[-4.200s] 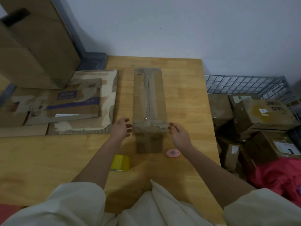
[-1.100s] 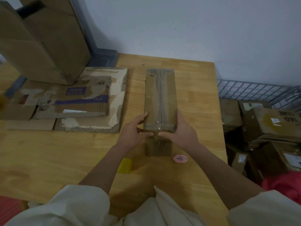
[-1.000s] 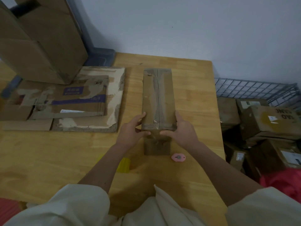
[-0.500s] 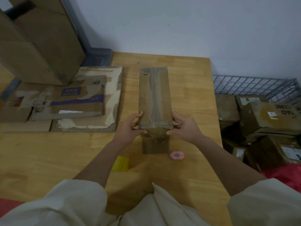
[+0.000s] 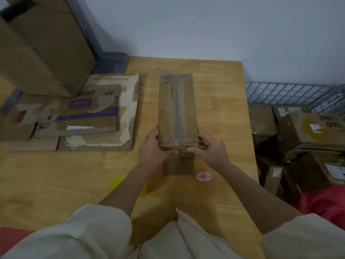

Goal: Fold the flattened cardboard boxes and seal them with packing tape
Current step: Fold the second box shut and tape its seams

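Currently, the left hand [image 5: 151, 150] and right hand [image 5: 211, 149] each clasp the near end of the long cardboard box [image 5: 177, 111], fingers curled round its sides, thumbs on the near face. This box stands folded mid-surface, its top seam taped. Judged remaining: flattened cardboard [image 5: 97, 113] lies left, unfolded. Yellow packing tape [image 5: 144, 188] and a pink cutter [image 5: 203, 177] lie near.

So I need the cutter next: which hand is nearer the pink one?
Right. The right hand grips the box just above the pink cutter; the left hand is across the box.
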